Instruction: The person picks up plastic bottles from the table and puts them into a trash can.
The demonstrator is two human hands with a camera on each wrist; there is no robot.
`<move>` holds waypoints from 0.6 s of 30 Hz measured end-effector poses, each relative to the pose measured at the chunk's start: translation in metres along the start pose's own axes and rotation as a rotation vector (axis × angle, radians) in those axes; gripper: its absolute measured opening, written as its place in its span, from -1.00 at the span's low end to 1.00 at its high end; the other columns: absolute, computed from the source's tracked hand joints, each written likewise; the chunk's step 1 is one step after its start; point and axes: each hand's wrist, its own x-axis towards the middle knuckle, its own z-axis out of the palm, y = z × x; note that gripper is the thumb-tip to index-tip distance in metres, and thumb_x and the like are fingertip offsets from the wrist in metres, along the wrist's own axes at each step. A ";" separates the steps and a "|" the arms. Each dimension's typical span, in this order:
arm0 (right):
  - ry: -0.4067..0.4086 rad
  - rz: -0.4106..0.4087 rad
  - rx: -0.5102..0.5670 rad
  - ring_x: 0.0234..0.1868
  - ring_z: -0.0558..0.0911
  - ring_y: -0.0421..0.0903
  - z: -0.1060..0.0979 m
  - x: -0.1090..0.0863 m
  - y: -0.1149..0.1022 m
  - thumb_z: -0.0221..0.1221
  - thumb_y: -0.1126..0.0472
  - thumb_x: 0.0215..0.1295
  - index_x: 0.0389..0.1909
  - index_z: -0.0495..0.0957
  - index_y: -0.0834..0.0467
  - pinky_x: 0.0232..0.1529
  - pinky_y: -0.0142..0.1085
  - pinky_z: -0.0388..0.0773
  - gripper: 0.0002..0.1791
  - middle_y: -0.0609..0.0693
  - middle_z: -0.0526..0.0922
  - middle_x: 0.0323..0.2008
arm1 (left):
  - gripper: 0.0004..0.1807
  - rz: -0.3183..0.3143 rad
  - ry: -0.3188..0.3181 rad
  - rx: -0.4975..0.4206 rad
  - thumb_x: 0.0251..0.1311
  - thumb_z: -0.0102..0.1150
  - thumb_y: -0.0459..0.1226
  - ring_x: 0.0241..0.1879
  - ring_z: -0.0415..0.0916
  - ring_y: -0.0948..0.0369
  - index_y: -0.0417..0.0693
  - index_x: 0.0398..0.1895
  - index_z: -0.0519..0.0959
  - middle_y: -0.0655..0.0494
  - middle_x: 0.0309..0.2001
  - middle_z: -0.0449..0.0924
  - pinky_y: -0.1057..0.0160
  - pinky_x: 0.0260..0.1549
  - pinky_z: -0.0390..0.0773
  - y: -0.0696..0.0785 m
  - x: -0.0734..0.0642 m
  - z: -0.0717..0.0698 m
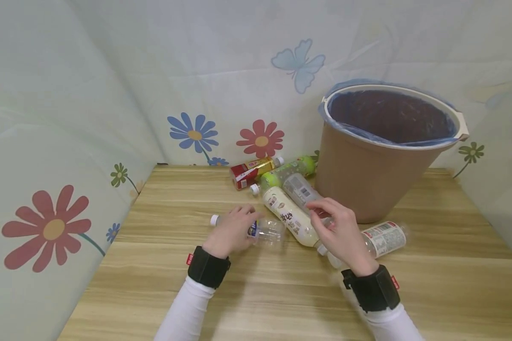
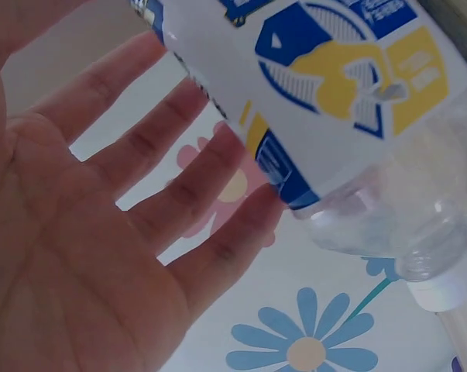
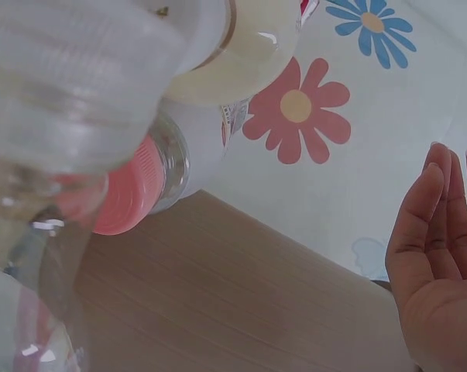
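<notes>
My left hand (image 1: 232,230) lies over a small clear plastic bottle (image 1: 269,232) with a white cap. In the left wrist view its blue, white and yellow label (image 2: 334,70) shows, with spread, fairly straight fingers (image 2: 218,248) reaching its edge. My right hand (image 1: 334,229) hovers, fingers loosely bent and holding nothing, above the cap end of a cream-labelled bottle (image 1: 288,215). Partly behind that hand lies a clear bottle with a white printed label (image 1: 385,238). A pink cap (image 3: 132,190) shows among bottles in the right wrist view.
A tall brown bin (image 1: 362,175) lined with a blue bag stands at the back right. Beside it lie a grey-labelled bottle (image 1: 299,189), a green-labelled bottle (image 1: 300,166) and a red and yellow bottle (image 1: 251,171). A flower-printed curtain (image 1: 239,71) hangs behind the wooden table (image 1: 277,303).
</notes>
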 end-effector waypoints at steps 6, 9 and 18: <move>-0.009 0.014 -0.001 -0.26 0.57 -0.34 0.000 0.000 0.001 0.23 0.42 0.28 -0.13 0.70 0.18 -0.38 -0.47 0.58 -0.80 0.00 0.74 -0.20 | -0.30 -0.004 -0.004 -0.043 0.05 0.52 -0.22 0.28 0.43 -0.07 0.02 0.32 0.50 -0.03 0.24 0.52 -0.11 0.28 0.49 0.000 -0.001 -0.001; -0.007 0.016 0.000 -0.26 0.57 -0.34 0.000 0.000 0.001 0.24 0.42 0.27 -0.12 0.70 0.18 -0.41 -0.48 0.56 -0.80 -0.01 0.74 -0.21 | -0.23 0.005 0.004 -0.053 0.00 0.56 -0.22 0.40 0.33 -0.14 0.03 0.35 0.47 -0.07 0.35 0.46 -0.18 0.39 0.36 -0.003 -0.001 0.001; 0.005 -0.003 0.001 -0.27 0.59 -0.31 0.001 0.001 0.001 0.23 0.45 0.26 -0.13 0.71 0.19 -0.36 -0.47 0.58 -0.79 0.00 0.75 -0.23 | -0.10 0.008 -0.033 0.020 -0.08 0.57 -0.34 0.38 0.39 -0.10 0.06 0.43 0.39 -0.06 0.32 0.52 -0.15 0.48 0.24 -0.010 0.003 0.011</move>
